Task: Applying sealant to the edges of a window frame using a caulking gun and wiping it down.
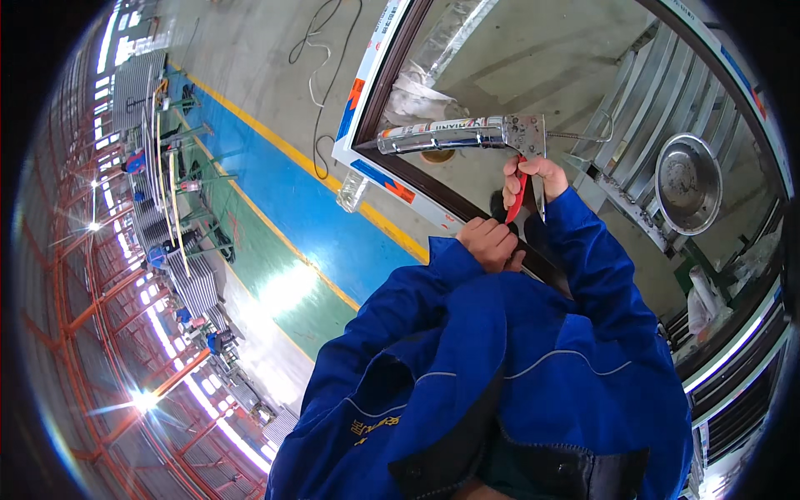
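Note:
My right hand [533, 177] grips the red handle and trigger of a metal caulking gun [467, 135], whose silver cartridge lies level and points left over the dark brown frame [392, 83] of a large glazed window unit. Closed into a fist, my left hand [492, 243] rests on the lower rail of that frame [467, 208], just below and left of the right hand. Whether it holds anything small I cannot tell. Both arms wear blue jacket sleeves.
A round metal bowl [688, 183] and stacked metal profiles [667, 108] show through the glass at right. A cable [321, 83] lies looped on the concrete floor. A blue floor lane with a yellow line [283, 175] runs at left, beside racks of profiles [175, 192].

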Tool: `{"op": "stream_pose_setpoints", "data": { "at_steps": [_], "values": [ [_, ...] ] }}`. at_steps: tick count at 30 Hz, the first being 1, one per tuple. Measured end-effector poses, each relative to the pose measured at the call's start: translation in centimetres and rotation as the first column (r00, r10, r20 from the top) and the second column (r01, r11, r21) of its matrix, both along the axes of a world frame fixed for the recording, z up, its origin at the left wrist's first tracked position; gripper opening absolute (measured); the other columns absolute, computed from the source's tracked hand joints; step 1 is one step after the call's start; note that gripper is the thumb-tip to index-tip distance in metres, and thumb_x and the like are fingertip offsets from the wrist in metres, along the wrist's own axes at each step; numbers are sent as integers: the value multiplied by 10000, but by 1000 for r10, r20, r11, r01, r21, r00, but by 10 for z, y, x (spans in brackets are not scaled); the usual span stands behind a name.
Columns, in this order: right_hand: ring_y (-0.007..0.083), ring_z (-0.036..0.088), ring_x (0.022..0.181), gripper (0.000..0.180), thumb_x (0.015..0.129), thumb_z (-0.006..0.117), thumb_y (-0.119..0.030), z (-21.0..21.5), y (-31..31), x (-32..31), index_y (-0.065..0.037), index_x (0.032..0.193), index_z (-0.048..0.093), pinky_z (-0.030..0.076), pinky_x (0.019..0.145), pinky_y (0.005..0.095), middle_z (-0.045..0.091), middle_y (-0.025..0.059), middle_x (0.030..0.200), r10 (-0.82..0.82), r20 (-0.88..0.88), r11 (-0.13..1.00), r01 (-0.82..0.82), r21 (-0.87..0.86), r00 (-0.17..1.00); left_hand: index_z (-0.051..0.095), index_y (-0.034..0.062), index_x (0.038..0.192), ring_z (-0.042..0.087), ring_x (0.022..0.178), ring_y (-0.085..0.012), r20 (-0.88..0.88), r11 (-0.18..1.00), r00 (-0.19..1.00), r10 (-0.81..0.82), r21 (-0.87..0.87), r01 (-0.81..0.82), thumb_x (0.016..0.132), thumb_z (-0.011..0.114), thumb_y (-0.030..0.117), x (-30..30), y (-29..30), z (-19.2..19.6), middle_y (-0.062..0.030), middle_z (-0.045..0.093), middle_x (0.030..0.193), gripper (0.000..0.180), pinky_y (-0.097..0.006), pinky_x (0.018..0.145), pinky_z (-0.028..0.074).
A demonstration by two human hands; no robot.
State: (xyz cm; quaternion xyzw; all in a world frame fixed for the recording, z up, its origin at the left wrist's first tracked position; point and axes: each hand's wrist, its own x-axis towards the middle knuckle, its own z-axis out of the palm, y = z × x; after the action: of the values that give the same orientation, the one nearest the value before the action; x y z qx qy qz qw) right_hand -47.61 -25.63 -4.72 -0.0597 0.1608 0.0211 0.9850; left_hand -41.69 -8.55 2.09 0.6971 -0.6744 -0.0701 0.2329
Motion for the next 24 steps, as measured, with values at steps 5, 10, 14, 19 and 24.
{"op": "stream_pose_setpoints", "data": {
  "at_steps": [5, 10, 14, 19, 24],
  "values": [
    [310, 578, 618, 247, 821, 514, -217, 4, 0, 0, -16, 949, 580, 469, 619, 431, 580, 117, 688, 1, -73, 1000, 0, 16, 997, 550, 115, 630, 541, 609, -203, 1, 1000, 1000, 13, 5, -13, 626, 710, 251, 0, 1, 0, -44, 510, 641, 210, -323, 543, 388],
    [315, 575, 620, 248, 816, 513, -217, 2, -1, -2, -19, 953, 571, 461, 631, 429, 580, 119, 689, 9, -55, 1000, -8, 21, 998, 555, 118, 639, 532, 609, -202, 9, 1000, 1000, -11, 29, 11, 632, 711, 255, 1, 2, 0, -42, 490, 634, 208, -324, 542, 386],
    [325, 578, 625, 256, 813, 512, -221, -2, -4, -4, -18, 957, 570, 463, 638, 433, 585, 122, 692, 12, -41, 1000, -12, -2, 999, 559, 117, 652, 532, 617, -203, -16, 1000, 1000, 3, 27, -3, 630, 714, 255, 2, 3, 3, -41, 490, 641, 209, -327, 546, 388],
    [332, 571, 622, 254, 806, 514, -219, -1, -3, 0, -7, 934, 571, 460, 624, 443, 577, 130, 691, 20, -38, 1000, -20, 2, 999, 549, 111, 645, 532, 602, -220, -41, 999, 999, 20, 38, -18, 573, 727, 205, 0, 2, 6, -53, 500, 629, 213, -336, 550, 393],
    [332, 561, 613, 251, 799, 520, -216, 11, -2, 4, 6, 903, 575, 455, 610, 452, 563, 137, 685, 27, -95, 1000, -28, -9, 995, 567, 115, 655, 542, 620, -207, -24, 1000, 1000, 20, -3, -20, 606, 722, 241, -1, 3, 3, -45, 522, 649, 206, -330, 557, 397]
  ]
}}
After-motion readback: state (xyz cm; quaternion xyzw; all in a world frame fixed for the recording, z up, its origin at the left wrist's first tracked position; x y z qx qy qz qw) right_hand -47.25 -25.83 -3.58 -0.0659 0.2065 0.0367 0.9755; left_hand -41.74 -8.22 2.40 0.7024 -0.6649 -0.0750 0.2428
